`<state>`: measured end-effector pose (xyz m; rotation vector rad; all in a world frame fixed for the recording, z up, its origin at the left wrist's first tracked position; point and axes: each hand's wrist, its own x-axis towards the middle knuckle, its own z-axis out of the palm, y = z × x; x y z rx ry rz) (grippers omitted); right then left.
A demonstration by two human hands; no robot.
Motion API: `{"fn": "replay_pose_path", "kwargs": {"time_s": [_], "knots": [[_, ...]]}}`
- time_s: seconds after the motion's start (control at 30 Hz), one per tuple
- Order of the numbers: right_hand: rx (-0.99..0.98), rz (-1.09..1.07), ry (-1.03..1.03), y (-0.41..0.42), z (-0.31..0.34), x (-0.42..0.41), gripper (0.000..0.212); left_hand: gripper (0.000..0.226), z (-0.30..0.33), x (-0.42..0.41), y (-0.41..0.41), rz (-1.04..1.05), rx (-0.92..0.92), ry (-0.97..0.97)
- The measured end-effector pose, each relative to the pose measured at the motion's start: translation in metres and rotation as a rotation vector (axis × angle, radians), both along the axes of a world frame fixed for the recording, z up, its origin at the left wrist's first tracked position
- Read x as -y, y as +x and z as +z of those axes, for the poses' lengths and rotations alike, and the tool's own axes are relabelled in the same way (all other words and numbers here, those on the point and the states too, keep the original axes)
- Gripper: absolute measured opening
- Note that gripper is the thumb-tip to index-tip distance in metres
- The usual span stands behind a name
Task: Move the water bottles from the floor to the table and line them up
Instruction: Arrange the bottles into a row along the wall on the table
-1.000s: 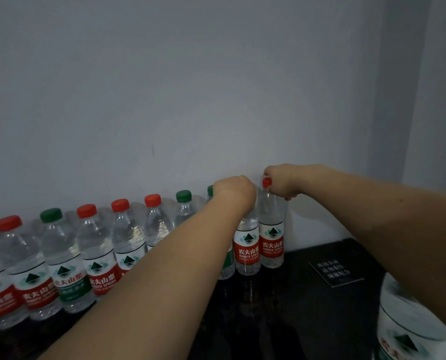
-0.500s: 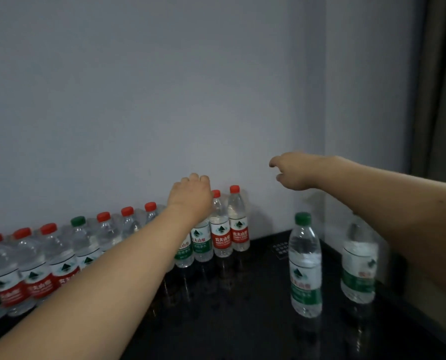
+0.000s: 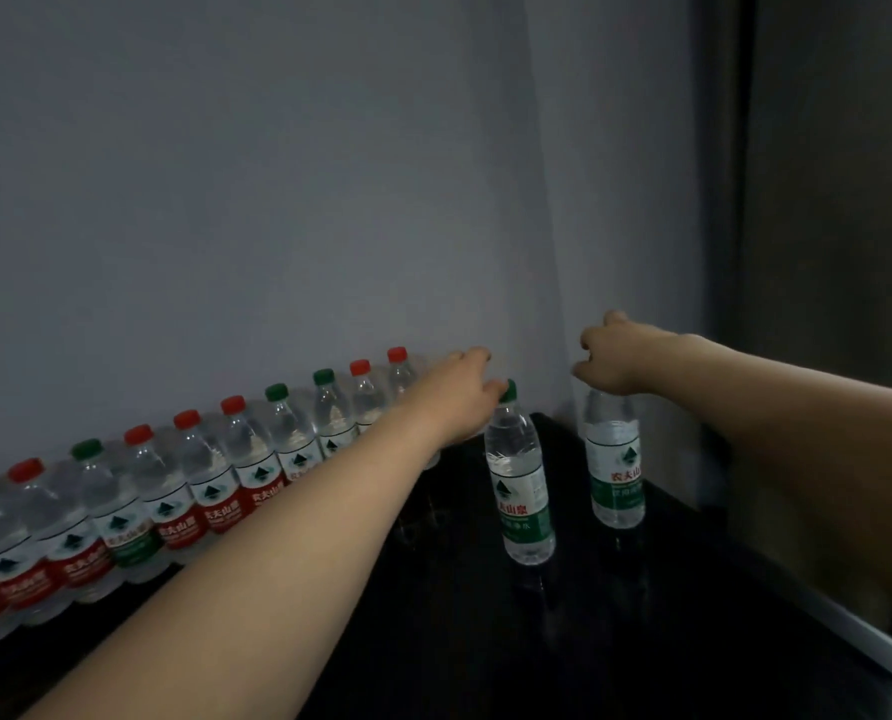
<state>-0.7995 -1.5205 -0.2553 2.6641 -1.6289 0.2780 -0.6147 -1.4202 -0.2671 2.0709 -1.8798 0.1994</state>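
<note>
Near edge of the dark glossy counter (image 3: 641,641): both bare forearms reach across it toward the back wall, nothing carried.

Mid-counter, toward the right edge: two green-label water bottles stand upright and apart from each other, out of line with the rest. The nearer green-capped bottle (image 3: 524,480) stands further from the right edge; the second bottle (image 3: 614,459) stands just beside the back right corner. Judgement: both are parked here only until they are slid onto the end of the line.

Left hand (image 3: 464,397): fingers (image 3: 495,391) curled at the green cap (image 3: 508,391), touching its left side; a closed pinch is not clear, so I cannot tell whether it grips. Right hand (image 3: 615,358): fingers bent downward over the top of the second bottle, hiding its cap; contact looks likely, grip cannot be confirmed. Taking them by the cap suits a short slide and keeps the soft bodies unsqueezed.

Back edge: the row of bottles (image 3: 225,475), red and green caps mixed, stands shoulder to shoulder against the wall (image 3: 277,200), running from the left edge toward the back right corner. The wall serves as a straightedge. Space remains at the row's right end, probably for these two.
</note>
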Motion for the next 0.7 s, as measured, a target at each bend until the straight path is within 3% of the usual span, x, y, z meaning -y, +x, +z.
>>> {"fn": "replay_pose_path", "kwargs": {"time_s": [0.2,0.4,0.53,0.7], "knots": [[0.234,0.004,-0.020,0.001,-0.023,0.020,0.032,0.035,-0.032,0.018,-0.010,-0.039,0.054,-0.040],[0.464,0.013,0.139,-0.002,-0.057,0.031,0.055,0.027,-0.032,0.029,-0.002,-0.046,-0.010,-0.026],[0.384,0.025,0.012,0.003,-0.064,0.029,0.050,0.027,-0.033,0.029,-0.002,-0.015,-0.060,0.013],[0.457,0.007,-0.111,0.010,-0.064,0.031,0.042,0.028,-0.023,0.029,0.005,0.017,-0.048,0.045]]}}
